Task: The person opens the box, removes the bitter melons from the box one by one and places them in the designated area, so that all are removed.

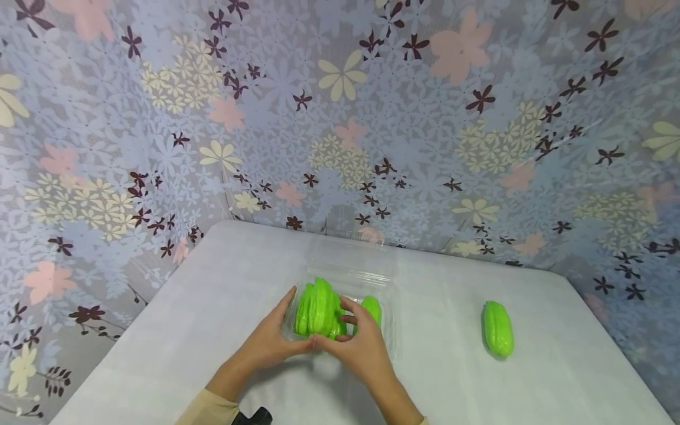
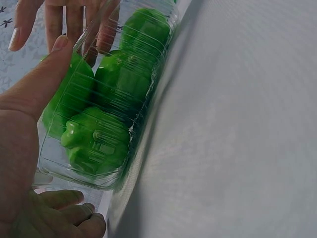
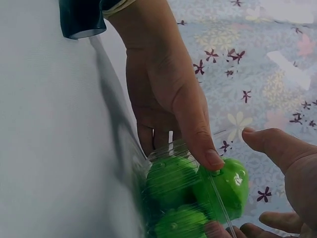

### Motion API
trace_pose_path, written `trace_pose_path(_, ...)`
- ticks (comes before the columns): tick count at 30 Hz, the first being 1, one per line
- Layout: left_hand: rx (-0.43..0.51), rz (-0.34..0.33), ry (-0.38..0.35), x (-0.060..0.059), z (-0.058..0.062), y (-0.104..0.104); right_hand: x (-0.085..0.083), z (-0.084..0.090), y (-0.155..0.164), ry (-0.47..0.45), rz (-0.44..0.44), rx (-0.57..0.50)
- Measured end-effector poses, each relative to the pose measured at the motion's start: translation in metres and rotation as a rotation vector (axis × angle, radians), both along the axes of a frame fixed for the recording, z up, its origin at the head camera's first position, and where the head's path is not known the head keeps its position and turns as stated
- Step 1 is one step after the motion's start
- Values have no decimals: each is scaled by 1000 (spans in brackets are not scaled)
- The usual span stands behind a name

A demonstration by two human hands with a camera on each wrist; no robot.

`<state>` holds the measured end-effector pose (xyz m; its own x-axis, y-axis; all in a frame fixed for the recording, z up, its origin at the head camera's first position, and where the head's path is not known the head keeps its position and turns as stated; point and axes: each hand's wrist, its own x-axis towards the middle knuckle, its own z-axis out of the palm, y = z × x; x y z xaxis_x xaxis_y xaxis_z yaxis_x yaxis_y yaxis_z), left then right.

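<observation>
A clear plastic container (image 1: 394, 330) holds several shiny green, ridged, fruit-shaped pieces (image 1: 321, 307); they are heaped at its left end, and another green piece (image 1: 372, 308) lies at the right. My left hand (image 1: 268, 339) grips the container's left front corner, thumb over the front rim and fingers outside the end wall (image 2: 89, 183). Over the box, my right hand (image 1: 366, 348) reaches in with its fingers (image 2: 106, 34) fairly straight beside the heap. The two thumbs meet near the front rim. Whether the right fingertips touch a piece is hard to tell.
One loose green piece (image 1: 498, 330) lies apart on the white-covered table (image 1: 441, 366), to the right. Behind the container stretches its clear open lid (image 1: 345, 257). A flower-patterned backdrop (image 1: 340, 130) rises beyond the table's far edge. A black device (image 1: 257, 417) shows by my left sleeve.
</observation>
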<state>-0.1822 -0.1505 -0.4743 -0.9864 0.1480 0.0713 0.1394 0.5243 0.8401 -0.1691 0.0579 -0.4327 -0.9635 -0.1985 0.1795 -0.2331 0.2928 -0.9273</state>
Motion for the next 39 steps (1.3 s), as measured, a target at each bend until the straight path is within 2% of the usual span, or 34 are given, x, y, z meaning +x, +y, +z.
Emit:
trace_pose_path(12,-15,-5,16,0,-2,0,2,-3,-3,41,-38,54)
trace_pose_path(21,-29,-4,26,1,-2,-1,1,-2,-10,38,-45,41)
trace_pose_path(28,-16,-7,26,1,-3,-4,0,2,-18,45,-104,140)
trace_pose_path(39,-3,-17,43,-1,-4,-4,-3,-1,-21,42,-125,163)
